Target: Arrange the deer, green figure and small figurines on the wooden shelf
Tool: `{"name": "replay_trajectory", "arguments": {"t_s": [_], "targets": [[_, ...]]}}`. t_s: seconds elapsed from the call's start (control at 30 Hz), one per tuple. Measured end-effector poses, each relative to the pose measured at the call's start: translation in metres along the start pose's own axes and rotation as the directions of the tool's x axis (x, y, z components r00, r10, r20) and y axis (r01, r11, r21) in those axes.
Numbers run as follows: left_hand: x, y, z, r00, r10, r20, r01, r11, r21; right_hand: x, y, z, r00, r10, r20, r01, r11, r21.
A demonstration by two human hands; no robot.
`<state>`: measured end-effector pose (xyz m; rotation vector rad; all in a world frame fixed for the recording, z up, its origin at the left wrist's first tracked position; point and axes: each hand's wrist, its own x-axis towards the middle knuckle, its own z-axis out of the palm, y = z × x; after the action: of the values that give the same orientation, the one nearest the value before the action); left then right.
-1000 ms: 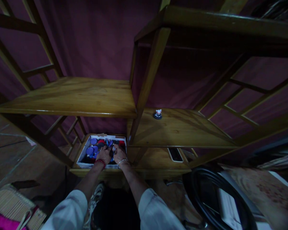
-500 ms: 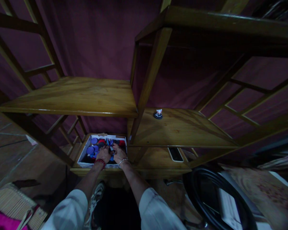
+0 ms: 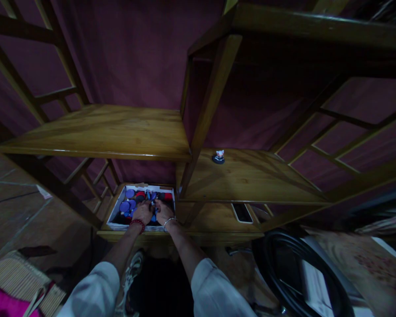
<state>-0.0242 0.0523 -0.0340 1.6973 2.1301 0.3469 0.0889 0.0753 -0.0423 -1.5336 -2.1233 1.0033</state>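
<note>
Both hands reach down into a shallow white box (image 3: pixel 116 207) on the lower left shelf. Inside lie several small figures on round bases, among them a purple round base (image 3: pixel 124 206), with red, blue and black pieces around it. My left hand (image 3: pixel 143 212), with a red bead bracelet at the wrist, is bent over the pieces in the middle of the box. Close beside it, my right hand (image 3: pixel 164 212), wearing a silver bracelet, has its fingers curled over the same pieces. The fingertips are small and dark, and whatever they hold cannot be made out.
A small figure (image 3: pixel 219 156) on a dark round base stands on the middle right shelf (image 3: pixel 251 176). Below it lies a phone-like object (image 3: pixel 242 213). A wooden post (image 3: pixel 207 114) rises right of the box. Black coiled tubing (image 3: pixel 267 264) lies at lower right.
The fingers have shifted slightly over the pieces, and a light bit seen between the hands earlier shows less now. The view has moved a little; the box stays in place.
</note>
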Motion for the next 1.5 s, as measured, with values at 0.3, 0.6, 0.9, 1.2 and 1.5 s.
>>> {"name": "replay_trajectory", "arguments": {"t_s": [0.3, 0.6, 0.9, 1.2, 1.5], "targets": [[-0.004, 0.003, -0.005, 1.000, -0.013, 0.015, 0.014, 0.997, -0.070, 0.000, -0.002, -0.001, 0.999, 0.031, 0.037, -0.028, 0.996, -0.085], [-0.007, 0.004, -0.007, 0.998, -0.028, 0.051, 0.034, 0.991, -0.127, -0.007, -0.005, -0.002, 0.999, -0.046, -0.028, 0.044, 0.996, -0.076], [-0.010, 0.005, -0.009, 0.999, -0.037, 0.030, 0.041, 0.987, -0.154, -0.011, -0.008, -0.004, 0.996, -0.076, -0.040, 0.076, 0.997, -0.015], [-0.010, 0.004, -0.009, 1.000, -0.019, 0.006, 0.020, 0.981, -0.191, -0.016, -0.012, -0.008, 0.995, -0.087, -0.055, 0.083, 0.995, -0.059], [-0.014, 0.006, -0.013, 1.000, 0.004, -0.025, -0.011, 0.964, -0.266, -0.024, -0.020, -0.015, 0.992, -0.073, -0.105, 0.058, 0.989, -0.135]]}}
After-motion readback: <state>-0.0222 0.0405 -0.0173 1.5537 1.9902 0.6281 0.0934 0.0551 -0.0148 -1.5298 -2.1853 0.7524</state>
